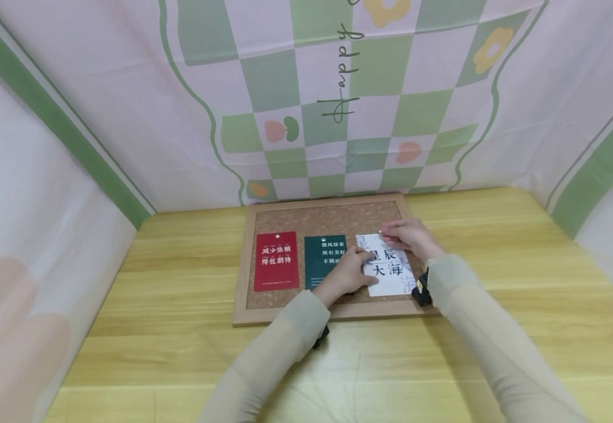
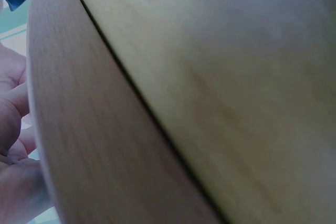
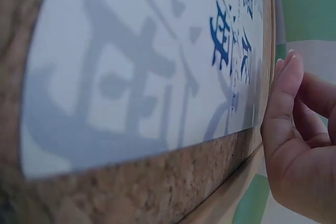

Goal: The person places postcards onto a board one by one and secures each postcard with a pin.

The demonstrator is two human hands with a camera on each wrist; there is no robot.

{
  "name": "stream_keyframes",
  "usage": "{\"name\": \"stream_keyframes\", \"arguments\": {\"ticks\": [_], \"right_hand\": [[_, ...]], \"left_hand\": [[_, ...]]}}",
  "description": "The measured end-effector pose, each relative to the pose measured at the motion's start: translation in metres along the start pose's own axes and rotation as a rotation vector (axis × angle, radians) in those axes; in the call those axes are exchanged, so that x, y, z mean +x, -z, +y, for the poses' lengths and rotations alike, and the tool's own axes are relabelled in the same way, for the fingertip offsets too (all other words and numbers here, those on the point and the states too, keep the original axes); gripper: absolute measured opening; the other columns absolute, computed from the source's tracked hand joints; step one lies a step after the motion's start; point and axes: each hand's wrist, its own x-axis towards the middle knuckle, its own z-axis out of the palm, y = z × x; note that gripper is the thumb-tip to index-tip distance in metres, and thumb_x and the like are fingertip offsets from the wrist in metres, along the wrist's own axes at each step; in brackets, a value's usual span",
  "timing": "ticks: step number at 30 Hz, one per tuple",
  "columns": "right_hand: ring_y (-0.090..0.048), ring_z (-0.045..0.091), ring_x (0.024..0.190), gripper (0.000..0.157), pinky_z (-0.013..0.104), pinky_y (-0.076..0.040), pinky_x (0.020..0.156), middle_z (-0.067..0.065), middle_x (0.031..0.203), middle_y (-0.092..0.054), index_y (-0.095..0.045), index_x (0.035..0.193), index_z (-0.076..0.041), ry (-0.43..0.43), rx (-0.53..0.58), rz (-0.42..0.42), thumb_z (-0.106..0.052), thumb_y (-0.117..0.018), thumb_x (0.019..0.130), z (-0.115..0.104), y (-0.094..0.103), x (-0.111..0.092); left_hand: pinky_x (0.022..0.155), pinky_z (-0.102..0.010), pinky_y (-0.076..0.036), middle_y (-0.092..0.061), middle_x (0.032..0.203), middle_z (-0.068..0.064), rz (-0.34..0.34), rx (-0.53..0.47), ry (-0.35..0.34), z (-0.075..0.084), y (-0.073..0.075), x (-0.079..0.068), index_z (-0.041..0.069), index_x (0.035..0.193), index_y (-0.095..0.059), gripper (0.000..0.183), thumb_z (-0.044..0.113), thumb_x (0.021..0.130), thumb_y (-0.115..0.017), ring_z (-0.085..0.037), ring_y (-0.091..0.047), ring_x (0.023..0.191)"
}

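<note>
A white card point(image 1: 391, 282) with black and pale grey characters lies on the right part of a cork board point(image 1: 333, 218) in a light wooden frame. My left hand point(image 1: 346, 273) reaches over the green card point(image 1: 318, 267) and presses the white card's left side with extended fingers. At the white card's top edge, my right hand point(image 1: 411, 236) pinches a small pale push pin point(image 1: 381, 232) between thumb and fingers, which mostly hide it. In the right wrist view, the right thumb and fingertips point(image 3: 291, 66) meet close to the card. The left wrist view shows only part of the left hand point(image 2: 16, 114).
A red card point(image 1: 276, 270) hangs on the board's left part, with a pale pin point(image 1: 277, 235) at its top. Another pin point(image 1: 323, 239) sits on the green card. The board lies on a yellow wooden table point(image 1: 179, 305), against a checkered cloth backdrop point(image 1: 322, 123).
</note>
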Motion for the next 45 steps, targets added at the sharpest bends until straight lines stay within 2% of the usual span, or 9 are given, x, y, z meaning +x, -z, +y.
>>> {"name": "stream_keyframes", "arguments": {"ticks": [7, 23, 32, 38, 45], "right_hand": [[-0.059, -0.007, 0.064, 0.045, 0.009, -0.052, 0.067, -0.015, 0.07, -0.062, -0.037, 0.135, 0.016, -0.001, -0.033, -0.018, -0.01, -0.047, 0.099, 0.001, -0.004, 0.004], [-0.055, -0.008, 0.059, 0.042, 0.008, -0.05, 0.062, -0.015, 0.068, -0.06, -0.041, 0.133, 0.015, -0.024, -0.059, 0.01, -0.007, -0.048, 0.098, 0.003, -0.009, 0.01], [-0.055, -0.007, 0.059, 0.043, 0.009, -0.05, 0.062, -0.014, 0.069, -0.06, -0.043, 0.132, 0.016, -0.016, -0.121, 0.016, -0.008, -0.05, 0.098, 0.0, -0.011, 0.01], [-0.056, -0.007, 0.058, 0.042, 0.009, -0.051, 0.063, -0.014, 0.069, -0.06, -0.043, 0.131, 0.017, 0.007, -0.112, 0.011, -0.008, -0.05, 0.098, 0.002, -0.011, 0.011], [-0.057, -0.007, 0.059, 0.042, 0.009, -0.051, 0.063, -0.014, 0.068, -0.06, -0.043, 0.131, 0.017, -0.006, -0.104, 0.002, -0.008, -0.049, 0.098, 0.001, -0.01, 0.011]], "left_hand": [[0.104, -0.028, -0.043, -0.044, 0.139, -0.008, 0.0, -0.005, -0.005, -0.001, -0.001, 0.0, 0.013, 0.14, -0.049, 0.058, 0.024, 0.087, -0.071, -0.018, -0.048, 0.125], [0.106, -0.029, -0.041, -0.043, 0.139, -0.007, -0.003, -0.001, 0.012, -0.001, 0.0, 0.003, 0.014, 0.139, -0.05, 0.057, 0.025, 0.087, -0.07, -0.018, -0.046, 0.126], [0.107, -0.03, -0.041, -0.042, 0.141, -0.007, -0.003, 0.003, 0.012, -0.002, 0.0, 0.003, 0.014, 0.139, -0.05, 0.057, 0.025, 0.087, -0.07, -0.019, -0.045, 0.128], [0.106, -0.029, -0.041, -0.042, 0.141, -0.007, -0.002, 0.008, 0.013, -0.002, -0.001, 0.004, 0.014, 0.139, -0.05, 0.057, 0.026, 0.087, -0.07, -0.018, -0.045, 0.128], [0.107, -0.029, -0.041, -0.042, 0.141, -0.006, -0.004, 0.0, 0.023, -0.002, -0.001, 0.004, 0.015, 0.139, -0.05, 0.056, 0.026, 0.087, -0.07, -0.018, -0.044, 0.128]]}}
